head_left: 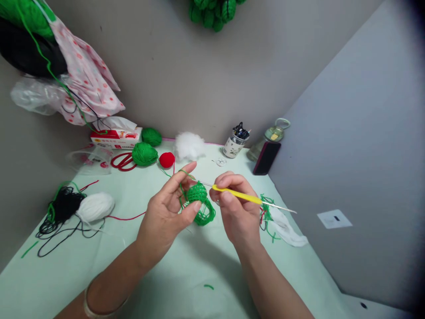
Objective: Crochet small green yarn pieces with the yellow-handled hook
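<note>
My left hand [168, 210] pinches a small green crochet piece [200, 204] between thumb and fingers, above the pale green table [199, 270]. A green yarn strand runs over its raised index finger. My right hand [234, 208] is closed on a crochet hook with a yellow handle [237, 194]. The hook's metal tip points left into the top of the green piece. Its other metal end sticks out to the right.
Two green yarn balls [145, 153], a red ball [166, 159], white stuffing [189, 145], red scissors [122, 161] and a tissue box [114, 137] lie at the back. Black and white yarn [94, 206] sit left. A jar [235, 142], phone [266, 157] and yarn scraps [268, 217] are right.
</note>
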Tool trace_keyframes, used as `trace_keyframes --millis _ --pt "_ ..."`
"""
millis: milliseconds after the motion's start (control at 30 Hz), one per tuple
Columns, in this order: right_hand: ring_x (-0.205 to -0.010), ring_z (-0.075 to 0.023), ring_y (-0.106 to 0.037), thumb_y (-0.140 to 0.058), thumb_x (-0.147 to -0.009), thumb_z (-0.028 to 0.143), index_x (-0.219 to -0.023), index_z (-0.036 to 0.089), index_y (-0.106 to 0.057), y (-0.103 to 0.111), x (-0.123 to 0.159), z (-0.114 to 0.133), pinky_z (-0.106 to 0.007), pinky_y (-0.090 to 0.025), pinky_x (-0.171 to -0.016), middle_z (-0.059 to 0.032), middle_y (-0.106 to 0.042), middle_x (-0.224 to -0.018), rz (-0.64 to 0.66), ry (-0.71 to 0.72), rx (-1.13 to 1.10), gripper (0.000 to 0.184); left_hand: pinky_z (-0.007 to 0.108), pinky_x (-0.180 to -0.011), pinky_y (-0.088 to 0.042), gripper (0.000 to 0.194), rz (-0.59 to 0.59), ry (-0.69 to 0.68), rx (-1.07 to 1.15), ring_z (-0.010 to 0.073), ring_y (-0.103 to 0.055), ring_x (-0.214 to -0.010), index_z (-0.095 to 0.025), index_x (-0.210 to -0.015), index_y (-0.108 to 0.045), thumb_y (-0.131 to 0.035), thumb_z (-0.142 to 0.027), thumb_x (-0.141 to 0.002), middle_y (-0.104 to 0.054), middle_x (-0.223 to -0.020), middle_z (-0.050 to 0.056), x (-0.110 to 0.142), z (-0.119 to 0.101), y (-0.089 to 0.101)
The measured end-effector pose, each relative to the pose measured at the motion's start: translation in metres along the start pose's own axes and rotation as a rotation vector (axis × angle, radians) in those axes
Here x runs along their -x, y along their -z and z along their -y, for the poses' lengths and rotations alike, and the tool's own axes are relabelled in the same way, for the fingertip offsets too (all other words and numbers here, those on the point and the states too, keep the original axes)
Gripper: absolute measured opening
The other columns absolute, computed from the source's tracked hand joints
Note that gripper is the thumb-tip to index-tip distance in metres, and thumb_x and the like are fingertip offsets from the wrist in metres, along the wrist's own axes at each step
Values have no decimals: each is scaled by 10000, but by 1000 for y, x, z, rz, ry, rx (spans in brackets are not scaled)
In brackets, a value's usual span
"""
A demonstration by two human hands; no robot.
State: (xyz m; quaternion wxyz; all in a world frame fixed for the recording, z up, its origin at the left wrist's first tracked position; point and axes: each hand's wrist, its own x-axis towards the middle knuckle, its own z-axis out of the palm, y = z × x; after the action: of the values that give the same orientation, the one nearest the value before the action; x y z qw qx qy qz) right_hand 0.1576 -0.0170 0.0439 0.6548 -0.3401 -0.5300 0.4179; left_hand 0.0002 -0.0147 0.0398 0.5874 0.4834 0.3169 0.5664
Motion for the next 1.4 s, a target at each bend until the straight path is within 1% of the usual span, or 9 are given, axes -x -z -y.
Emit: trace_keyframes --millis 133,233,333,433,533,700,900,1067,1400 --pt "-680 -119 -515 -811 -866 380 -914 271 -696 1 -1 1 -272 -447 -628 32 -601 -818 -40 -38 -17 166 229 -823 -591 617 59 -8 9 135 -650 -944 -375 -1404 -666 -760 -124 -848 -639 -1020 -8 0 3 1" --pt "-711 -123 -598 -737 -938 314 -1008 279 -759 2 -2 3 -278 -514 -661 14 -646 -836 -8 -39 46 82 230 -850 -583 584 102 -3 36 137 -644 -958 -411 -1384 -680 -761 -146 -870 -631 -1015 -10 0 5 3" --pt "-759 -148 -673 -673 -980 265 -1036 282 -797 1 -2 7 -315 -578 -708 -17 -712 -897 21 66 153 137 248 -857 -574 508 116 19 58 159 -629 -993 -402 -1364 -700 -757 -205 -900 -629 -1048 8 0 8 4" --pt "-745 -155 -693 -668 -982 257 -1015 307 -802 0 -2 9 -330 -604 -708 -14 -737 -901 -56 142 192 146 280 -847 -572 457 110 54 69 182 -615 -1003 -368 -1358 -709 -744 -259 -916 -613 -1068 27 1 9 4" --pt "-752 -162 -697 -689 -972 325 -1010 301 -796 3 -2 7 -334 -619 -705 -17 -740 -900 -65 92 152 116 329 -863 -582 499 117 74 92 211 -627 -1020 -334 -1394 -686 -750 -289 -900 -611 -1068 44 0 8 3" --pt "-773 -161 -676 -723 -945 398 -990 274 -785 10 -6 4 -315 -607 -686 -20 -717 -904 65 -25 46 145 374 -906 -591 655 199 76 128 244 -663 -1069 -340 -1500 -586 -764 -282 -872 -643 -1089 56 -4 6 6" --pt "-908 -185 -688 -720 -956 332 -1021 322 -802 9 -7 3 -339 -596 -753 -26 -745 -983 120 86 90 105 323 -813 -604 736 293 75 121 202 -665 -967 -405 -1534 -536 -776 -224 -861 -645 -1093 47 -10 1 16" --pt "-953 -225 -712 -717 -955 305 -1005 338 -823 7 -4 3 -409 -606 -804 -34 -791 -962 91 147 171 122 294 -837 -585 745 279 27 -19 187 -651 -1006 -456 -1523 -532 -771 -175 -876 -640 -1079 20 -11 1 19" --pt "-724 -142 -693 -725 -949 377 -946 263 -786 4 -7 -1 -294 -598 -702 -22 -796 -929 49 -69 -161 129 292 -905 -522 681 219 -9 -196 172 -612 -1028 -432 -1478 -575 -780 -182 -879 -637 -1054 -9 -7 -5 21"
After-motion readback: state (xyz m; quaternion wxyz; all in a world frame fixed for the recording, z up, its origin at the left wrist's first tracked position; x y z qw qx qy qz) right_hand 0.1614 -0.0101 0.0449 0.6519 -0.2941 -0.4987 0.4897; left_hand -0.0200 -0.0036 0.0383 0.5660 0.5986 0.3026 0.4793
